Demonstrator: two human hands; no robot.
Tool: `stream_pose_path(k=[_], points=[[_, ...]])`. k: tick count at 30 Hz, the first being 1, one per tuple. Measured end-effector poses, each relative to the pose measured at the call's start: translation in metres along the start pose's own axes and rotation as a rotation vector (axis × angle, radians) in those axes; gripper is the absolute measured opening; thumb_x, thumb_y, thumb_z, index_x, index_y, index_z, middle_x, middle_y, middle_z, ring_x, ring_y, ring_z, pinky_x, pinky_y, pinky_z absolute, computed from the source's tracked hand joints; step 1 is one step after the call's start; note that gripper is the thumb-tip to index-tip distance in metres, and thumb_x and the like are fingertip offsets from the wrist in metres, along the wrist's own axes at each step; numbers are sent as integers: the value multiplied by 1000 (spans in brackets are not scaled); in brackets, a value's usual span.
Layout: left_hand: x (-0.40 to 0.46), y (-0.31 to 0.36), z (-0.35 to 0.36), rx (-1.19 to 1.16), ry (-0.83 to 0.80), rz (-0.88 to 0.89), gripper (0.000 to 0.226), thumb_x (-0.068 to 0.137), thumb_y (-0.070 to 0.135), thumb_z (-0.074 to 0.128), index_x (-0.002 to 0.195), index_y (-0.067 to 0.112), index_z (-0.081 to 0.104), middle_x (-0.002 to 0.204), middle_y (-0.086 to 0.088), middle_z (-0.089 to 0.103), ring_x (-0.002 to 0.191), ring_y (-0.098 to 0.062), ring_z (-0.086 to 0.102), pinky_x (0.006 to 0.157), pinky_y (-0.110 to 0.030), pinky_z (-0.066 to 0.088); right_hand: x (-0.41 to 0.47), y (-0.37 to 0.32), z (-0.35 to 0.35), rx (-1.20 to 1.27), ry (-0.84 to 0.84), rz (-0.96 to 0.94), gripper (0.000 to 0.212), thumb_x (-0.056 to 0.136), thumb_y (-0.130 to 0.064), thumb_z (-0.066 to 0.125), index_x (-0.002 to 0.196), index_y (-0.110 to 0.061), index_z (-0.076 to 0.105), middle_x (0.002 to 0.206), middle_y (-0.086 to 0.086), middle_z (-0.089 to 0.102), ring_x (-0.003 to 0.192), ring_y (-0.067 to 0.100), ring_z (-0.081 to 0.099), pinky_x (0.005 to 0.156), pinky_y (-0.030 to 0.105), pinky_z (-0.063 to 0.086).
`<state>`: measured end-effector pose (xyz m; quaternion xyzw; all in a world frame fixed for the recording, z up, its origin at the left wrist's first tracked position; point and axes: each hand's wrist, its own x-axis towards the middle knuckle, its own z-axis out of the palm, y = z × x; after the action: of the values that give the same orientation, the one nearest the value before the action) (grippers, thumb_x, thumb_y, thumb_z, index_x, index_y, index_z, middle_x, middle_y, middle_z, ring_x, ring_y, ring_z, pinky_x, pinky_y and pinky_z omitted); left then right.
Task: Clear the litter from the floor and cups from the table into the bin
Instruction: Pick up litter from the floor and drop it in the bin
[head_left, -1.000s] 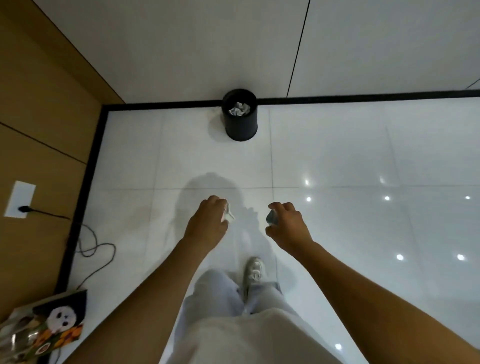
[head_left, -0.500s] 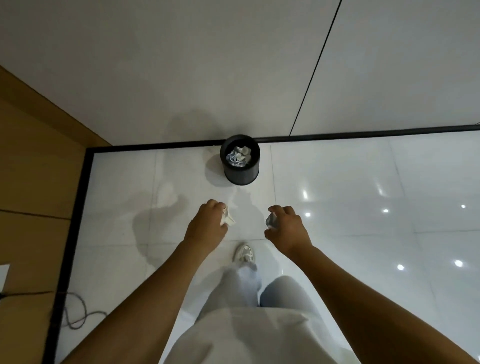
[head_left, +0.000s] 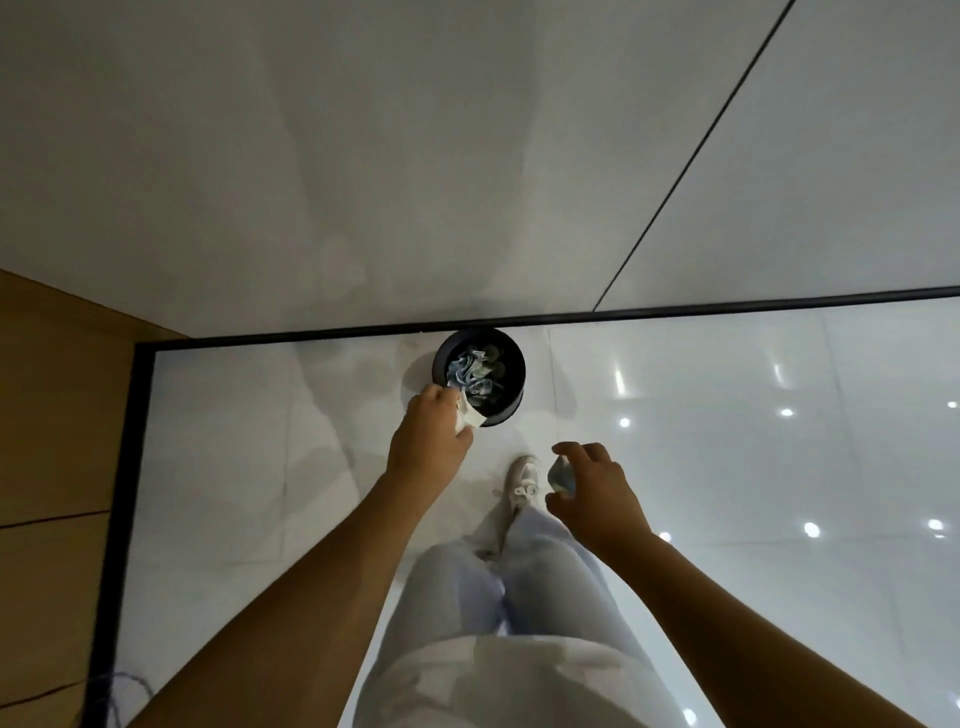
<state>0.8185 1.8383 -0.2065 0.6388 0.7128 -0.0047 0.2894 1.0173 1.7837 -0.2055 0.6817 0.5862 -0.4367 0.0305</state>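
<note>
Black round bin (head_left: 506, 410): stood on the pale glossy floor (head_left: 727, 467), against the dark skirting strip (head_left: 779, 300) at the foot of the white wall (head_left: 363, 156), not far from the floor's left corner. Held crumpled paper (head_left: 475, 371), bluish-white, heaped well up toward the rim.

White paper scrap (head_left: 467, 413): pinched in the left hand (head_left: 428, 441), fingers curled round it, one creased corner sticking out past the knuckles and lying over the bin's near rim. Judged very light, soft, crushable, with no risk of breakage; likely to flutter or drift if released high, so a release low over the opening would suit it. Any grip point would serve; a pinch across the wad is enough.

Small bluish-grey piece of litter (head_left: 561, 475): gripped by the right hand (head_left: 597, 493) between thumb and curled fingers, held short of the bin, above the floor and just beside the white shoe (head_left: 524, 480). Material could not be told: possibly crumpled paper or foil. Judged equally light and compressible, not slippery, safe to squeeze.

Cups and table: not in view.

Other items: pale trousers (head_left: 519, 582); wood-toned panelling (head_left: 52, 415) along the floor's left edge; a dark cable (head_left: 122, 680) at the lower left.

Remark: the heaped paper in the bin may let a loosely dropped scrap roll off the top, so pressing it down looks advisable.
</note>
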Motion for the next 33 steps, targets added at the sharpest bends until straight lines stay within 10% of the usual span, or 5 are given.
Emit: stream_pose_path(k=[10,22,33], points=[[150,-8,54,83,-130,-77,52,88,24,64,134,11,43,133,-10,45,123,-29,44,93,-38,45,120,13,-3,8,-21,50,60,84,-23,68,139,-24,43,137,3,44,119,27,49,94,34,49],[122,-78,61,350,-132,109,49,100,38,37,144,15,36,149,-7,38,138,-22,33,114,-31,26,230,-68,39,-25,-21,23,71,87,-26,66,148,-27,29,155,5,26,133,33,34,101,42,43],[103,-25,8,486,-271,344,48,100,35,35,143,14,36,145,-6,40,134,-21,34,114,-32,22,134,-38,12,76,31,221,60,91,-28,61,145,-23,36,148,7,37,130,30,41,101,41,44]])
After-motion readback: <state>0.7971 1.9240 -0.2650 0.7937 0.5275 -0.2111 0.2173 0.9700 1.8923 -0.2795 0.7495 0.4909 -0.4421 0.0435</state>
